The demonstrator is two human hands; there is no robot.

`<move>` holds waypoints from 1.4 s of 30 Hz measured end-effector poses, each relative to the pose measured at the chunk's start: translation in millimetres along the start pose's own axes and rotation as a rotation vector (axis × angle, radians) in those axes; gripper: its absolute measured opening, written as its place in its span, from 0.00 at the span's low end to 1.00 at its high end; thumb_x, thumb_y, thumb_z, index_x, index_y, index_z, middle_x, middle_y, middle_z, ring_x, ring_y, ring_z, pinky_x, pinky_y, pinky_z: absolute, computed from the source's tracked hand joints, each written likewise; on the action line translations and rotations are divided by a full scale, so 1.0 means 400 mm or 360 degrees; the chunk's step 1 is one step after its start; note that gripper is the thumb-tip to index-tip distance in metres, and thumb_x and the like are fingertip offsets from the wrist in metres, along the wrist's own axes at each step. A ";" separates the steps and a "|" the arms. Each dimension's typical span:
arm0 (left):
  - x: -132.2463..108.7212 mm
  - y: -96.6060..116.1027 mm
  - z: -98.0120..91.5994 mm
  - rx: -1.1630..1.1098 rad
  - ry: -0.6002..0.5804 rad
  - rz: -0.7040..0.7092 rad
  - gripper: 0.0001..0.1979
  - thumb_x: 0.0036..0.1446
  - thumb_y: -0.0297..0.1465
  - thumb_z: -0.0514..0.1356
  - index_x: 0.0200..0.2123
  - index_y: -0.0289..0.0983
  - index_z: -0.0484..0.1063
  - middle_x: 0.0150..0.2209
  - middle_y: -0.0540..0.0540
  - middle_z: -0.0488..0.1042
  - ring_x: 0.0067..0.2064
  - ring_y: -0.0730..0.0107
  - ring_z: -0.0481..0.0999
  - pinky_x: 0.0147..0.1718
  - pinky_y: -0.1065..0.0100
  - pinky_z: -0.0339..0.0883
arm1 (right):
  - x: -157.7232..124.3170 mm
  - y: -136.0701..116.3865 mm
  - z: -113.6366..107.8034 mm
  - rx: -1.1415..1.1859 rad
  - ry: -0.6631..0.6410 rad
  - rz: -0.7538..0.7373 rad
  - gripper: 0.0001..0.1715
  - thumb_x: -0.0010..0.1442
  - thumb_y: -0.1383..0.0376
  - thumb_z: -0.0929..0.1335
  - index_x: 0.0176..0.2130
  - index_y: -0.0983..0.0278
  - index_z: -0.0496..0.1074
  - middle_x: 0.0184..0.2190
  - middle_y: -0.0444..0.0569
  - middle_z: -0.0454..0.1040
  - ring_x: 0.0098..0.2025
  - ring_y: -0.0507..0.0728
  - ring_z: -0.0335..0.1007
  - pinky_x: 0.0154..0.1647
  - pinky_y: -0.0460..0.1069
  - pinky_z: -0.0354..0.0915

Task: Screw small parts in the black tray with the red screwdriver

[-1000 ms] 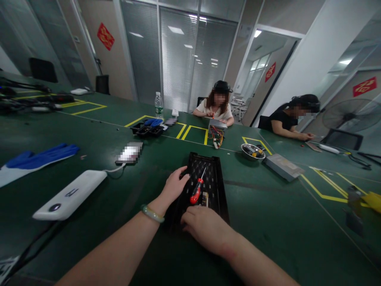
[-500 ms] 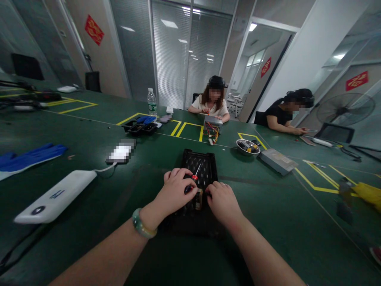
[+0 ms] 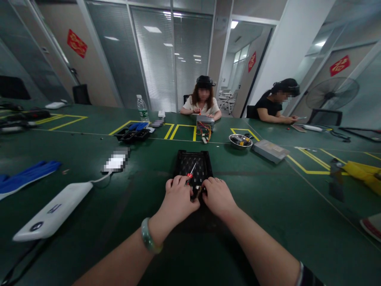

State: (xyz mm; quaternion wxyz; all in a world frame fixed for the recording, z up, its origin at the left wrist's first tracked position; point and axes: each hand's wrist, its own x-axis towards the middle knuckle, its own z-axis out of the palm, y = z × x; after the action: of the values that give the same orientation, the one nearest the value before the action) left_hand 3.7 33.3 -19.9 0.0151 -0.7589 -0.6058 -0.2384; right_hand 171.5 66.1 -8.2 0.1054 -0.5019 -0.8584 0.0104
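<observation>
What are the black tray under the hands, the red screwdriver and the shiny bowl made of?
The black lattice tray looks like moulded plastic, from its dull, matte surface, though that is uncertain. The screwdriver has a glossy red handle, probably plastic, and a thin, bright metal shaft. The bowl looks like polished stainless steel, judging by its reflective rim.

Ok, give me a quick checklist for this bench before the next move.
1. Black perforated tray: flat on the green mat. Ok.
2. Red-handled screwdriver: in the tray, beside the left hand. Ok.
3. Left hand's grip on the screwdriver: cannot tell.
4. Small part by the right hand: mostly hidden by the fingers. Cannot tell.
5. View of the tray's near end: covered by both hands. Not ok.
6. Steel bowl of parts: upright beyond the tray. Ok.
</observation>
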 end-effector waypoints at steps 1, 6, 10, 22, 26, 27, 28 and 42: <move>-0.001 -0.003 -0.002 -0.0017 0.0002 -0.0011 0.06 0.48 0.36 0.67 0.25 0.41 0.77 0.53 0.38 0.75 0.56 0.42 0.68 0.53 0.42 0.57 | -0.001 0.001 0.000 0.0009 0.0011 0.0004 0.12 0.62 0.69 0.66 0.46 0.66 0.74 0.44 0.54 0.75 0.48 0.63 0.70 0.51 0.55 0.61; -0.005 -0.022 -0.020 -0.0119 -0.0014 0.0019 0.05 0.46 0.34 0.67 0.30 0.43 0.79 0.52 0.42 0.76 0.58 0.43 0.66 0.55 0.43 0.54 | -0.005 0.002 -0.024 0.0064 0.0014 -0.0131 0.31 0.60 0.71 0.67 0.63 0.64 0.65 0.52 0.54 0.73 0.52 0.62 0.69 0.54 0.55 0.59; -0.009 -0.045 -0.045 -0.0208 -0.0056 0.0108 0.06 0.48 0.34 0.65 0.33 0.43 0.78 0.50 0.44 0.77 0.56 0.48 0.69 0.56 0.45 0.51 | -0.014 -0.009 -0.054 0.0107 -0.0034 -0.0311 0.25 0.60 0.68 0.69 0.56 0.58 0.72 0.50 0.49 0.75 0.52 0.60 0.69 0.54 0.54 0.57; 0.033 -0.138 -0.083 -0.0770 -0.0091 -0.0058 0.14 0.63 0.44 0.59 0.45 0.45 0.78 0.48 0.49 0.80 0.51 0.58 0.76 0.59 0.55 0.56 | -0.032 -0.047 -0.074 0.0413 -0.0093 -0.0222 0.12 0.60 0.60 0.75 0.44 0.61 0.76 0.41 0.47 0.78 0.43 0.58 0.74 0.46 0.52 0.64; 0.050 -0.175 -0.040 -0.0872 0.0124 -0.0252 0.14 0.66 0.41 0.56 0.45 0.42 0.78 0.47 0.47 0.80 0.50 0.59 0.77 0.56 0.57 0.62 | -0.037 -0.057 -0.063 0.0766 -0.0175 -0.0149 0.12 0.61 0.62 0.74 0.46 0.59 0.75 0.40 0.44 0.78 0.39 0.55 0.74 0.42 0.49 0.66; 0.053 -0.183 -0.028 -0.0886 0.0140 -0.0279 0.14 0.66 0.40 0.55 0.45 0.42 0.78 0.47 0.47 0.80 0.50 0.59 0.77 0.55 0.58 0.63 | -0.037 -0.057 -0.061 0.0831 -0.0177 -0.0163 0.12 0.62 0.64 0.74 0.47 0.59 0.75 0.42 0.44 0.78 0.41 0.54 0.74 0.43 0.49 0.67; 0.056 -0.189 -0.015 -0.0907 0.0156 -0.0307 0.14 0.66 0.40 0.56 0.45 0.42 0.79 0.47 0.47 0.80 0.50 0.59 0.77 0.55 0.58 0.65 | -0.037 -0.055 -0.060 0.0872 -0.0163 -0.0199 0.13 0.62 0.66 0.73 0.48 0.58 0.76 0.45 0.45 0.77 0.43 0.54 0.74 0.46 0.49 0.67; 0.073 -0.226 0.032 -0.1324 0.0238 -0.0604 0.18 0.65 0.40 0.54 0.49 0.38 0.77 0.43 0.45 0.80 0.42 0.65 0.79 0.46 0.64 0.71 | -0.027 -0.042 -0.064 0.0688 -0.0122 -0.0477 0.10 0.67 0.69 0.69 0.45 0.57 0.79 0.39 0.42 0.77 0.40 0.51 0.73 0.46 0.48 0.65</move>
State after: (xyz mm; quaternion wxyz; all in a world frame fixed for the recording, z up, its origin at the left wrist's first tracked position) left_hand -71.2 87.9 -44.1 -0.2910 -0.5568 -0.5841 -0.5139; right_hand 166.9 46.3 17.0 0.1781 -0.3341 -0.9044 0.1968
